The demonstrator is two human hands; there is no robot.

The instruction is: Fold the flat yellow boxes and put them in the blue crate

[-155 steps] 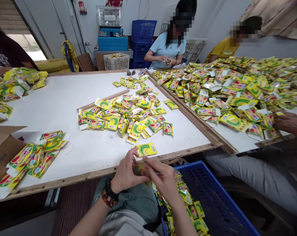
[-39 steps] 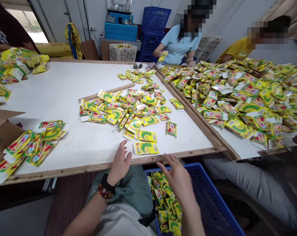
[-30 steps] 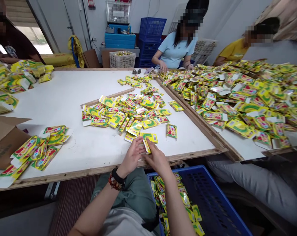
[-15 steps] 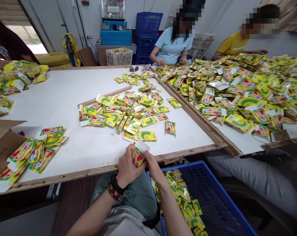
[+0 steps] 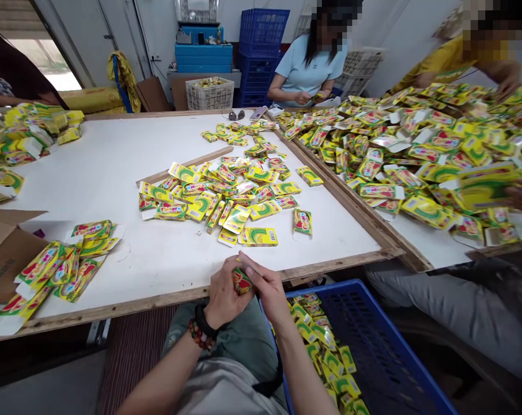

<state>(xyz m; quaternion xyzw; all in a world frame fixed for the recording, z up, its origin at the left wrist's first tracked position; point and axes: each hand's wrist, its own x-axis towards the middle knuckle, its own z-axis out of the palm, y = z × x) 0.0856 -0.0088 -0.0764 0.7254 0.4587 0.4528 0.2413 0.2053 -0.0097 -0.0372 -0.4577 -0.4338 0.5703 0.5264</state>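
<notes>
A small yellow, green and red printed box [image 5: 242, 282] is held between my two hands, just off the table's front edge. My left hand [image 5: 224, 291] is closed round its left side. My right hand [image 5: 267, 288] grips it from the right, with fingers at the white flap on its upper end. Most of the box is hidden by my fingers. Beyond my hands, a loose heap of similar boxes [image 5: 218, 193] lies on the white table [image 5: 157, 248]. One box [image 5: 302, 222] with a white flap lies apart from the heap, to the right.
Below right, a blue crate [image 5: 386, 340] holds several boxes. A cardboard carton [image 5: 6, 259] and flapped boxes [image 5: 77, 256] are on the left. Wooden strips [image 5: 343, 199] divide the table from a large box pile [image 5: 438, 150], where co-workers sit.
My right hand has moved up over the box's end, and the white flap that stood up is now mostly covered by fingers. At right, a co-worker's hand has lifted boxes.
</notes>
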